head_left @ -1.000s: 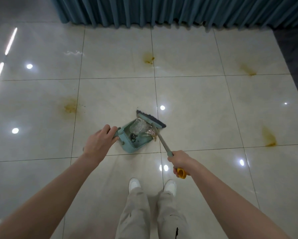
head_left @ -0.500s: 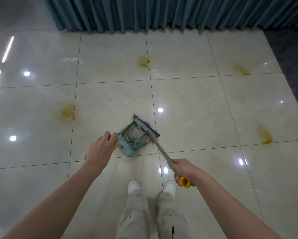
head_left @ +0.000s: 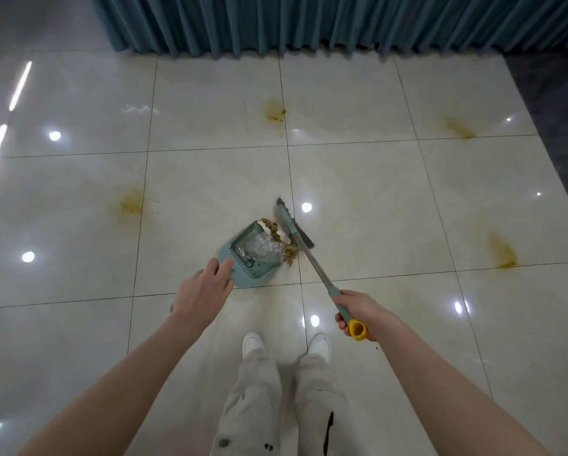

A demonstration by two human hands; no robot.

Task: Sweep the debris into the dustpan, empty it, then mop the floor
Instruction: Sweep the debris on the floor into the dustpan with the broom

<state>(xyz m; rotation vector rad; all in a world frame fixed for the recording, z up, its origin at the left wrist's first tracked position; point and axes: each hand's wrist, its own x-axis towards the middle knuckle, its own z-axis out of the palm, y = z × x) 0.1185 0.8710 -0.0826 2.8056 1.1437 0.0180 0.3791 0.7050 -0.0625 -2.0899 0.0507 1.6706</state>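
My right hand (head_left: pixel 358 311) is wrapped tight around the teal grip of the broom (head_left: pixel 304 248), fingers fully curled, with the yellow cap (head_left: pixel 357 330) of the handle poking out below my palm. From that fist the metal shaft slants up and to the left to the dark brush head (head_left: pixel 294 227), which sits on the floor (head_left: pixel 374 209) just beyond the open mouth of the dustpan (head_left: pixel 243 258). My left hand (head_left: pixel 203 291) is at the near end of the teal dustpan, fingers bent over its rear edge beside the comb teeth; whatever handle it holds is hidden under my palm, so I cannot tell exactly how the fingers close beneath. The pan lies on the pale tile with its mouth pointing away from me and to the right. Inside it I see crumpled clear plastic (head_left: pixel 259 248), and at the lip a pile of yellowish-brown debris (head_left: pixel 281 240) with some white scraps, squeezed between the pan's edge and the bristles, partly in the pan and partly on the tile. Farther out, the glossy floor carries 4 yellow-brown stains: 1 to the left of the pan (head_left: pixel 132 202), 1 ahead near a grout line (head_left: pixel 275 111), 1 at far right ahead (head_left: pixel 460 128) and 1 to the right (head_left: pixel 502 253). A teal curtain (head_left: pixel 308 21) hangs along the far edge. Below, I see my beige trousers (head_left: pixel 269 399) and 2 white shoes (head_left: pixel 253 342).
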